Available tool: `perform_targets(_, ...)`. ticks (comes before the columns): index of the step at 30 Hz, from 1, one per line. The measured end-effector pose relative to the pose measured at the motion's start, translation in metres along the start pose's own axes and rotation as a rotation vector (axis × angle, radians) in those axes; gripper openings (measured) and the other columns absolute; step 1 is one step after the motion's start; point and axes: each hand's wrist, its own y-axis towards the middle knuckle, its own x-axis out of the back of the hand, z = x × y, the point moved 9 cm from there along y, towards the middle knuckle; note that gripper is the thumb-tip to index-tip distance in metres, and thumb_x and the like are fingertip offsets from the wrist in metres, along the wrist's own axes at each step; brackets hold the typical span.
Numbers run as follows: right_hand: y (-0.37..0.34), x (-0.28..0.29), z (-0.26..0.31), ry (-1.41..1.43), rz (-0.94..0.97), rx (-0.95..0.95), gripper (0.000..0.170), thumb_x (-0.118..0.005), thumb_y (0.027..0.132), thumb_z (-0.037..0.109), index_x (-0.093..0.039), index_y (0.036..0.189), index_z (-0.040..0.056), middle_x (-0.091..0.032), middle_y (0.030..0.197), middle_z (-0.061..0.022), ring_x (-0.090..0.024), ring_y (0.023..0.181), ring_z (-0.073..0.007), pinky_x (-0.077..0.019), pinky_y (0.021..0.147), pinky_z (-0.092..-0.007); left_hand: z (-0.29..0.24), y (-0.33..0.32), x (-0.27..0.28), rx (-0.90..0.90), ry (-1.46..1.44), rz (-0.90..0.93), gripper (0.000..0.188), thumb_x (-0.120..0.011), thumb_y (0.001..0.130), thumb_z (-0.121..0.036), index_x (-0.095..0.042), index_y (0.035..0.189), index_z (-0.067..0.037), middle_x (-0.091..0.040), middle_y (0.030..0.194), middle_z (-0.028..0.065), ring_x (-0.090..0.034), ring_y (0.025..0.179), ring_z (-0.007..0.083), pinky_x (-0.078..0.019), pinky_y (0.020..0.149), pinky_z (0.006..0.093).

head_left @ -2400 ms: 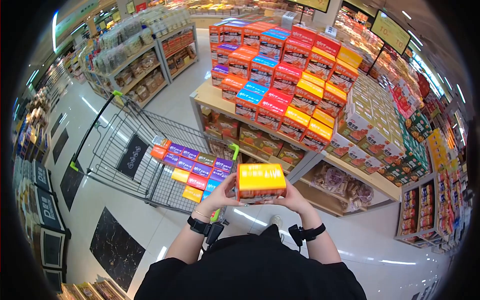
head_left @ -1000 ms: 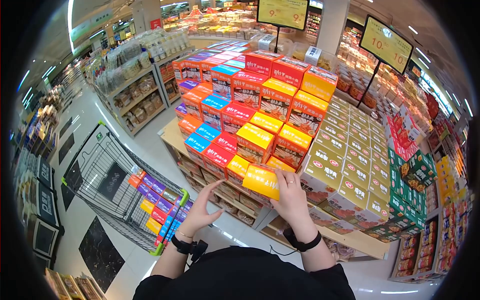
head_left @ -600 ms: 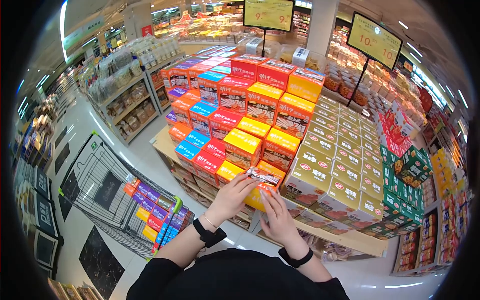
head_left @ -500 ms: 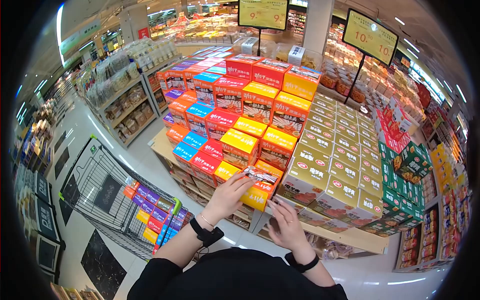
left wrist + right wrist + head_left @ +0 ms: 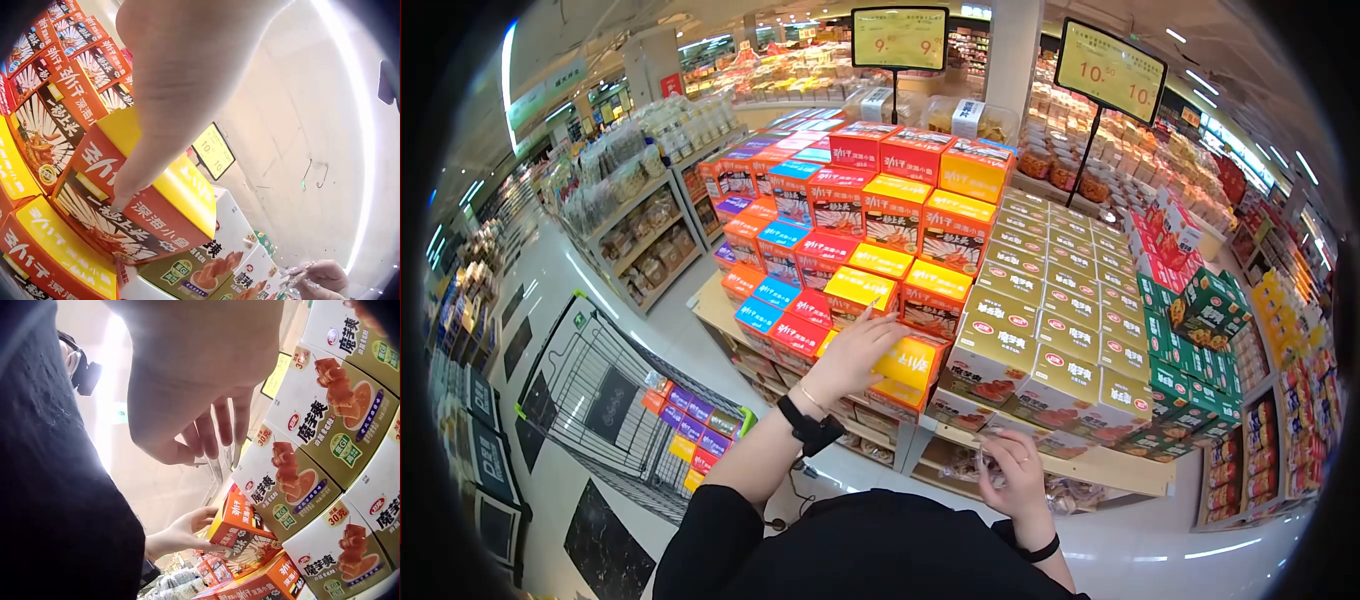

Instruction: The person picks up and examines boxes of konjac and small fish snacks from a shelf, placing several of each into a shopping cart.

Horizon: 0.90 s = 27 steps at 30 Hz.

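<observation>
A yellow-topped snack box (image 5: 914, 362) sits at the front of the stacked display, beside the gold-topped boxes. My left hand (image 5: 855, 352) lies across its near left part, fingers extended over the top. In the left wrist view, the left thumb (image 5: 134, 172) touches the red printed front of the box. The right wrist view shows the left hand (image 5: 181, 532) at the edge of this box (image 5: 236, 520). My right hand (image 5: 1015, 475), apart from the box, hangs in front of the shelf edge with loosely bent fingers and holds nothing.
A shopping cart (image 5: 615, 400) with several colourful boxes stands on the left. Gold-topped boxes (image 5: 1065, 350) and green boxes (image 5: 1190, 375) fill the display's right side. Price signs (image 5: 1110, 70) rise behind the stacks. Bagged goods (image 5: 1080, 495) lie on the lower shelf.
The yellow-topped box went from both hands in front of the body onto the front of the display and was turned there. The right hand has left it and drawn back; the left stays on it.
</observation>
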Motion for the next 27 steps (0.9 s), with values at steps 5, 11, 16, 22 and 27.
perform_targets(5,0.002,0.006,0.001,-0.016,-0.003,-0.002,0.034,-0.070,0.067,0.001,-0.066,0.100,0.0036,-0.065,0.094,-0.0091,-0.062,0.097,-0.0322,-0.0530,0.082,-0.0402,0.009,0.016,-0.017,0.029,0.063,0.092,0.087,-0.076,0.066,-0.008,-0.037,0.144,-0.013,-0.045,0.141,0.0111,-0.035,0.138,0.0296,-0.0239,0.116,0.0512)
perform_targets(11,-0.004,0.007,-0.003,-0.011,-0.010,-0.037,0.033,-0.070,0.067,0.000,-0.067,0.100,0.0037,-0.066,0.095,-0.0092,-0.062,0.098,-0.0316,-0.0526,0.083,-0.0399,0.030,0.009,-0.041,0.159,0.348,0.076,0.088,-0.070,0.077,-0.013,-0.024,0.152,-0.017,-0.021,0.158,0.0111,-0.019,0.144,0.0385,-0.0156,0.116,0.0567)
perform_targets(16,-0.005,0.000,-0.002,0.026,0.022,-0.063,0.032,-0.070,0.068,0.001,-0.068,0.100,0.0040,-0.066,0.096,-0.0094,-0.062,0.099,-0.0307,-0.0522,0.084,-0.0392,0.033,0.007,-0.046,0.197,0.300,0.035,0.078,-0.067,0.084,-0.024,-0.027,0.151,-0.016,-0.024,0.157,0.0105,-0.021,0.144,0.0371,-0.0142,0.116,0.0565)
perform_targets(22,0.004,-0.017,0.003,0.077,0.075,-0.062,0.030,-0.070,0.070,0.001,-0.068,0.100,0.0048,-0.067,0.095,-0.0092,-0.062,0.098,-0.0305,-0.0522,0.083,-0.0390,0.037,0.010,-0.055,0.225,0.311,-0.020,0.084,-0.071,0.080,-0.022,-0.026,0.151,-0.014,-0.024,0.157,0.0113,-0.020,0.145,0.0369,-0.0151,0.117,0.0554)
perform_targets(27,0.004,-0.039,0.006,0.136,0.115,-0.063,0.029,-0.071,0.070,0.001,-0.068,0.099,0.0048,-0.066,0.093,-0.0095,-0.062,0.095,-0.0298,-0.0523,0.081,-0.0387,0.036,0.002,-0.051,0.170,0.242,-0.026,0.083,-0.068,0.082,-0.019,-0.023,0.151,-0.009,-0.021,0.157,0.0139,-0.018,0.145,0.0375,-0.0133,0.118,0.0527)
